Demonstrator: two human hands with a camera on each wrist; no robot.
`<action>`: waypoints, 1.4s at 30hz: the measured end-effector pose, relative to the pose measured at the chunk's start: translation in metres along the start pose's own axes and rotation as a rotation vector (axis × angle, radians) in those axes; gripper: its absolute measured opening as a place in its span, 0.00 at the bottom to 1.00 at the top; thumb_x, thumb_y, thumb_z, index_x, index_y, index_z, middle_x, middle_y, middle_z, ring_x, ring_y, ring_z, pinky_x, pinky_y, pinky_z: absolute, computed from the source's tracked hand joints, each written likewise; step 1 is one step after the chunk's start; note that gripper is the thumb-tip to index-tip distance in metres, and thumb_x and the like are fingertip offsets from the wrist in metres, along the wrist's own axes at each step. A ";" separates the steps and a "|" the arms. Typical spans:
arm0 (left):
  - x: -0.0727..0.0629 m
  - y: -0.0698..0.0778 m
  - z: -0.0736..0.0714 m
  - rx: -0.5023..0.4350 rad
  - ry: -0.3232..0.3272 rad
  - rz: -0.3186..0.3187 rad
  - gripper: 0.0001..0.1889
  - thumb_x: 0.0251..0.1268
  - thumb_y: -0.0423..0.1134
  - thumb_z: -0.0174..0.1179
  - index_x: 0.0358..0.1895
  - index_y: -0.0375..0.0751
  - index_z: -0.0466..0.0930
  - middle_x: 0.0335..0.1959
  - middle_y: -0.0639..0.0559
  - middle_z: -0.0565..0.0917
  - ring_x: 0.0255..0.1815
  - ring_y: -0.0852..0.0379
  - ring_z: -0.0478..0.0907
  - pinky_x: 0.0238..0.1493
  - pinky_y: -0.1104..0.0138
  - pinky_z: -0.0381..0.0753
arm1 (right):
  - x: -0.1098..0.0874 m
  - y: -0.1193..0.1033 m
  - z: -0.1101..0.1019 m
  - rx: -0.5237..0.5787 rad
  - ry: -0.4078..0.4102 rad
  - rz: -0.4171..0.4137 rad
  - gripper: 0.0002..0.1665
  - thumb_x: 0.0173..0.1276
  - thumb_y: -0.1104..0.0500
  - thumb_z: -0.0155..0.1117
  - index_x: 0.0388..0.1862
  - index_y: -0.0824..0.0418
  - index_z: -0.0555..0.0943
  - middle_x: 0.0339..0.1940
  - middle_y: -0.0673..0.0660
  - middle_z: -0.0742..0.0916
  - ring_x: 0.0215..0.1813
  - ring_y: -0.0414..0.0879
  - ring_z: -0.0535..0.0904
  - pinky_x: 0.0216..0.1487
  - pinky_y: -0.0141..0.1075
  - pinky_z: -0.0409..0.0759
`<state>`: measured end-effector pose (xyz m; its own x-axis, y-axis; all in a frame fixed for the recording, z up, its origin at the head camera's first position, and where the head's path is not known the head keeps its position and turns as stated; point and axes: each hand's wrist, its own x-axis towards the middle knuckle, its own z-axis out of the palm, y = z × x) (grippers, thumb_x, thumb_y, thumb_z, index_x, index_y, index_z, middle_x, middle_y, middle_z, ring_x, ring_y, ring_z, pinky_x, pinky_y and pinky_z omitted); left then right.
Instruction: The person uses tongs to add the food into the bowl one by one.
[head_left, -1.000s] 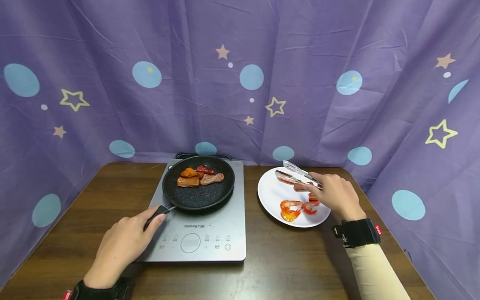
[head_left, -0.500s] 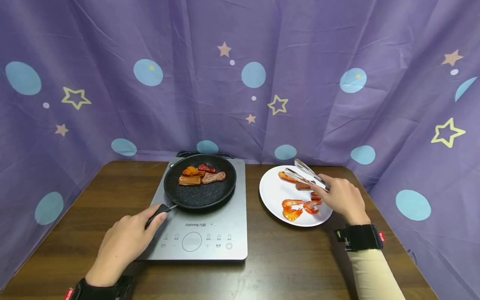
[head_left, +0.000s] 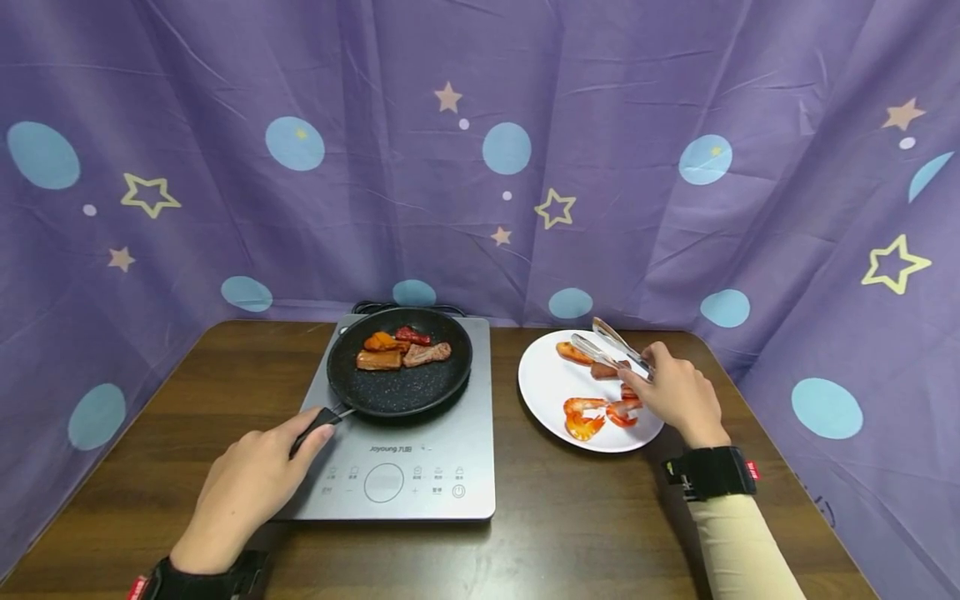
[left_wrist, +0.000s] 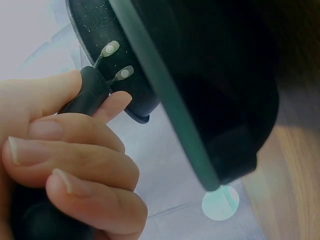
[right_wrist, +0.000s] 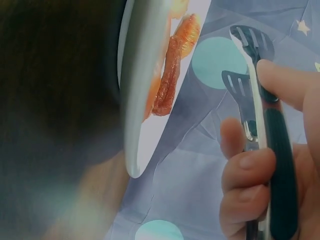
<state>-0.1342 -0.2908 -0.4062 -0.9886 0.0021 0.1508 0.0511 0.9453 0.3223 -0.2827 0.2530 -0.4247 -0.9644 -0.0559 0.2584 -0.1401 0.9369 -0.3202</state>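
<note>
My left hand grips the black handle of a speckled frying pan. The left wrist view shows its fingers curled and the thumb along the handle. On the right, my right hand holds metal tongs above a white plate. In the right wrist view the tongs have slotted heads and dark grips, their ends apart with nothing between them. Under and beside them on the plate lie an orange-brown piece, a brown piece and prawns.
The pan sits on a silver induction cooker with a touch panel. Several food pieces lie in its far half, among them a brown block and a meat piece. A purple curtain hangs behind the wooden table.
The tongs have shifted right over the plate, uncovering the orange-brown piece. My right index finger now arches higher over the tongs. My left hand and the pan stay in place.
</note>
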 end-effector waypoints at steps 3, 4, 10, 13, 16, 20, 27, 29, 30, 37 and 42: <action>0.000 0.000 0.000 -0.001 -0.001 0.000 0.32 0.83 0.63 0.52 0.73 0.42 0.79 0.52 0.26 0.87 0.39 0.27 0.87 0.21 0.48 0.76 | 0.000 0.001 0.002 0.001 -0.012 0.002 0.33 0.71 0.35 0.70 0.57 0.59 0.77 0.40 0.66 0.89 0.38 0.65 0.86 0.35 0.59 0.79; 0.000 0.000 0.000 -0.002 -0.002 -0.001 0.32 0.83 0.63 0.52 0.73 0.42 0.79 0.52 0.26 0.87 0.39 0.28 0.87 0.21 0.49 0.76 | 0.001 0.001 0.003 0.004 -0.016 -0.001 0.32 0.71 0.36 0.70 0.57 0.59 0.77 0.38 0.64 0.89 0.37 0.63 0.85 0.35 0.57 0.79; -0.002 0.001 0.000 -0.002 -0.007 -0.006 0.32 0.83 0.63 0.51 0.72 0.41 0.79 0.51 0.26 0.87 0.38 0.29 0.87 0.20 0.51 0.75 | 0.003 -0.001 0.007 0.020 -0.048 -0.021 0.28 0.70 0.41 0.71 0.56 0.59 0.77 0.31 0.56 0.86 0.34 0.58 0.83 0.33 0.54 0.78; -0.001 0.001 -0.001 -0.004 -0.011 -0.004 0.33 0.83 0.63 0.50 0.73 0.41 0.79 0.52 0.25 0.87 0.38 0.28 0.87 0.20 0.50 0.76 | 0.003 -0.002 0.009 -0.009 -0.028 -0.030 0.29 0.68 0.41 0.74 0.57 0.58 0.79 0.30 0.55 0.85 0.33 0.59 0.83 0.30 0.54 0.78; 0.000 0.001 -0.001 -0.004 -0.017 -0.004 0.33 0.83 0.64 0.50 0.73 0.41 0.79 0.53 0.25 0.86 0.38 0.28 0.87 0.21 0.50 0.76 | 0.002 -0.002 0.011 -0.056 0.013 -0.047 0.30 0.66 0.41 0.77 0.58 0.57 0.83 0.30 0.57 0.87 0.33 0.60 0.84 0.28 0.56 0.78; 0.001 0.001 -0.001 -0.002 -0.023 -0.006 0.33 0.83 0.64 0.50 0.73 0.41 0.79 0.52 0.25 0.86 0.39 0.28 0.87 0.21 0.49 0.76 | 0.001 -0.004 0.016 -0.111 0.054 -0.053 0.29 0.65 0.41 0.79 0.58 0.57 0.88 0.39 0.63 0.90 0.36 0.65 0.86 0.28 0.58 0.79; 0.000 0.001 -0.002 -0.007 -0.032 -0.012 0.33 0.84 0.63 0.50 0.73 0.40 0.78 0.48 0.26 0.87 0.36 0.30 0.87 0.19 0.53 0.73 | 0.002 -0.012 0.020 -0.142 0.017 -0.010 0.30 0.69 0.41 0.75 0.63 0.56 0.88 0.48 0.69 0.90 0.40 0.71 0.87 0.30 0.61 0.80; 0.000 0.000 -0.001 -0.008 -0.034 -0.012 0.33 0.84 0.63 0.50 0.74 0.40 0.78 0.47 0.26 0.88 0.36 0.31 0.87 0.19 0.54 0.73 | 0.002 -0.014 0.019 -0.147 -0.008 -0.002 0.29 0.71 0.41 0.74 0.64 0.55 0.88 0.49 0.71 0.90 0.40 0.71 0.87 0.30 0.61 0.80; 0.000 0.000 -0.001 -0.008 -0.034 -0.012 0.33 0.84 0.63 0.50 0.74 0.41 0.78 0.47 0.26 0.88 0.36 0.31 0.87 0.19 0.54 0.73 | 0.002 -0.014 0.018 -0.151 -0.016 -0.003 0.29 0.71 0.41 0.73 0.64 0.55 0.88 0.49 0.71 0.89 0.40 0.71 0.87 0.30 0.61 0.80; 0.000 0.000 -0.001 -0.006 -0.024 -0.008 0.33 0.83 0.63 0.51 0.73 0.41 0.79 0.46 0.26 0.88 0.36 0.30 0.87 0.20 0.52 0.74 | 0.001 -0.015 0.018 -0.152 -0.057 -0.003 0.29 0.74 0.41 0.70 0.67 0.55 0.86 0.52 0.73 0.89 0.42 0.71 0.87 0.32 0.62 0.81; 0.000 0.001 -0.001 -0.004 -0.030 -0.011 0.33 0.83 0.63 0.51 0.73 0.41 0.78 0.47 0.26 0.87 0.36 0.30 0.87 0.20 0.52 0.74 | 0.002 -0.016 0.020 -0.140 -0.087 -0.011 0.30 0.76 0.41 0.68 0.68 0.55 0.85 0.53 0.73 0.88 0.43 0.70 0.87 0.34 0.62 0.81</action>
<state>-0.1341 -0.2907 -0.4047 -0.9928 0.0017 0.1194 0.0410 0.9439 0.3275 -0.2867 0.2315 -0.4372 -0.9797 -0.0902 0.1792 -0.1238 0.9747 -0.1862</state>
